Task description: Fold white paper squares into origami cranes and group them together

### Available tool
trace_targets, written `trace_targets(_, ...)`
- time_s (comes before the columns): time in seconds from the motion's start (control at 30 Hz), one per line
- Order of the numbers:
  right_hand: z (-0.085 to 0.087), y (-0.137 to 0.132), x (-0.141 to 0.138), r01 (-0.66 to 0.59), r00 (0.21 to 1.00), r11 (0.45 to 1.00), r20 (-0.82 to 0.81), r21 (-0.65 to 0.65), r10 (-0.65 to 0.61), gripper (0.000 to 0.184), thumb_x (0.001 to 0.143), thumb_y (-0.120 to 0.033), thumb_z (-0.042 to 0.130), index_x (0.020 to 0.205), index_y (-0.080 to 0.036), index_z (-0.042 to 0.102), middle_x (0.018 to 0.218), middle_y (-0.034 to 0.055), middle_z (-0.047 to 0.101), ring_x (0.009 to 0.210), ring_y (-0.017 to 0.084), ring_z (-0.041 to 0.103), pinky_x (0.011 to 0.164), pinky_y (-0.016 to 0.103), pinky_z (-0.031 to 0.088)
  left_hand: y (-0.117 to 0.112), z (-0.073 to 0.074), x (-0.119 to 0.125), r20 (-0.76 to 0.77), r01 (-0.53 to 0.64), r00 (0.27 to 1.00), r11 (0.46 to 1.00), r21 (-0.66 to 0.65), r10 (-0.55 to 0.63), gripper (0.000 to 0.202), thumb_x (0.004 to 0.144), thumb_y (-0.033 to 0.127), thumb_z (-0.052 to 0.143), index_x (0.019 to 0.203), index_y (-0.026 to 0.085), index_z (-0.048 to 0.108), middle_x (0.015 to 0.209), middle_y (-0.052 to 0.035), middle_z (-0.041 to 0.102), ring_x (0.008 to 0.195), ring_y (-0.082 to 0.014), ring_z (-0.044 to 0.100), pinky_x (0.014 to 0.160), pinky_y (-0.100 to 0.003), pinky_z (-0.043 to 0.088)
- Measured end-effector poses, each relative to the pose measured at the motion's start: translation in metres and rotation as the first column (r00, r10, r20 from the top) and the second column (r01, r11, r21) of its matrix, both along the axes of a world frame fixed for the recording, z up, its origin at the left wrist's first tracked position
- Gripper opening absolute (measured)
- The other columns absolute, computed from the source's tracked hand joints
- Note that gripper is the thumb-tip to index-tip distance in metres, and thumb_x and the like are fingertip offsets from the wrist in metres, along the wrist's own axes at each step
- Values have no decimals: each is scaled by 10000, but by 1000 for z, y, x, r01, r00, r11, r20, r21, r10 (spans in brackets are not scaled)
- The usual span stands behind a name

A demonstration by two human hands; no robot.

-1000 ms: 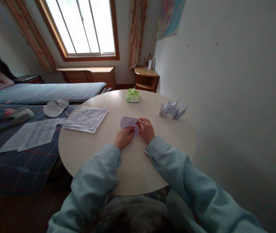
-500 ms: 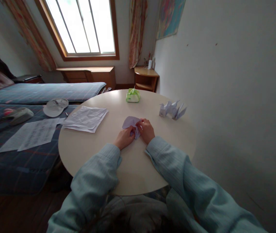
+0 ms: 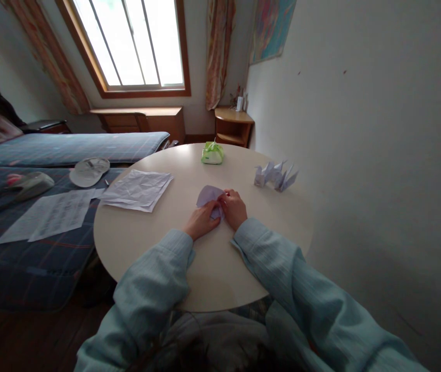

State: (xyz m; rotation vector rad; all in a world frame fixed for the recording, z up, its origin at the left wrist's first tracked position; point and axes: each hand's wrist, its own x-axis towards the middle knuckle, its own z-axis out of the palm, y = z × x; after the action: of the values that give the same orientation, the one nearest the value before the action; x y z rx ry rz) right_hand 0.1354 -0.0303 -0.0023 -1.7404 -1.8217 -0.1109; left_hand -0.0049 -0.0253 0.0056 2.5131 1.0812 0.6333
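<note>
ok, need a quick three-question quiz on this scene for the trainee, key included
1. Multiple choice: what are the left hand and the right hand both touching?
A) a cap
B) a piece of pale lilac paper
C) a pillow

2. True or false: the green packet stands on the round table, farther off than both hands.

3. Fill in the blank: in the head view, the folded paper figures stand to the ____ of both hands.

Key: 1. B; 2. True; 3. right
</note>
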Motion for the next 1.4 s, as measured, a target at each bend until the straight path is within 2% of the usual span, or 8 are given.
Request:
trace_targets(0.1,-1,1,1,5,1000,1000,-12,1,-5,188,799,-178,456,833,-204,639,1071,85,523,903,186,469,779,293,420,0,1,-1,-12,61,998,998,6,-61,393,705,205,475,1098,215,484,1096,-46,554,936,-174,550,841,-279,419)
trace_targets(0.2,-1,1,1,12,1000,1000,-21,-4,-13,186,799,-188,459,828,-204,642,1055,85,525,897,185,470,772,292,421,0,3,-1,-41,88,995,996,8,-88,325,723,199,447,1032,204,548,1058,-51,560,902,-175,557,824,-279,427)
trace_targets(0.4,0,0,0,-3,1000,1000,-27,-12,2,180,794,-178,466,823,-204,642,1049,77,527,904,179,468,785,287,418,2,3,0,-12,101,995,995,-6,-101,241,746,174,414,901,194,598,973,-39,572,861,-143,551,817,-250,417)
trace_targets(0.6,2,-1,0,-20,999,1000,-33,-3,20,189,786,-154,461,825,-203,639,1044,76,526,904,177,469,784,286,420,6,-3,0,12,73,997,997,-7,-73,175,783,243,433,848,174,580,908,-41,582,821,-143,548,778,-254,428)
trace_targets(0.9,3,-3,-1,-43,999,999,-25,1,43,203,793,-165,440,827,-199,637,1037,81,529,909,182,467,779,290,424,6,-2,0,47,54,998,997,-51,-51,141,761,235,494,842,190,601,1167,-45,524,1000,-167,527,896,-289,402)
trace_targets(1.4,0,-1,0,-34,999,999,-15,0,34,187,793,-184,452,866,-191,625,1060,89,521,934,188,463,816,302,418,9,-6,-1,112,105,989,993,-45,-100,144,710,291,570,792,173,583,1130,-56,540,1020,-164,516,918,-282,389)
